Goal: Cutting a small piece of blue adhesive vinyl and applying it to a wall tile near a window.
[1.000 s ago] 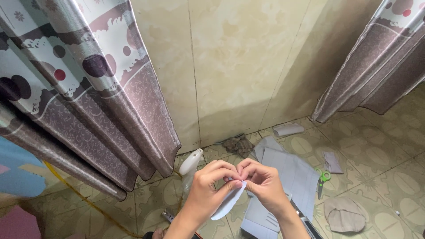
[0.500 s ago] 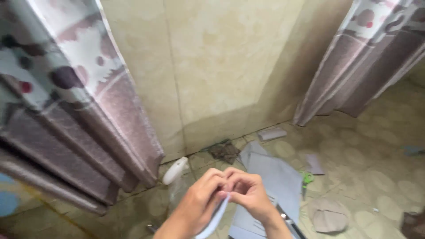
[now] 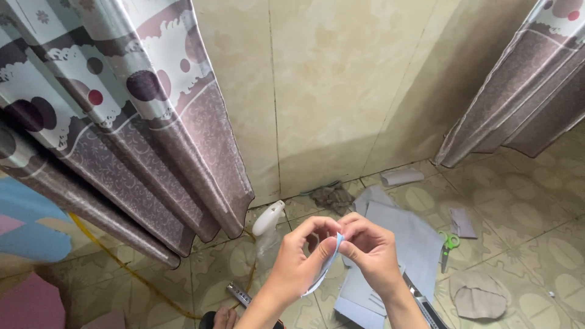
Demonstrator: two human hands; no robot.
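Both hands are up close, the left hand and right hand pinching a thin pale-blue curved strip between fingers pressed together at its top end. It looks light and floppy, probably best gripped near an edge. Below on the tiled floor lie grey sheets, green scissors, then a white spray bottle by the curtain.

Floor: beige patterned tiles. Lying on it: large pale grey sheets of card; green-handled scissors; small grey offcut; round brownish fabric piece; rolled pale grey paper by the wall; crumpled dark rag; white plastic spray bottle; yellow cord; metal cutter.
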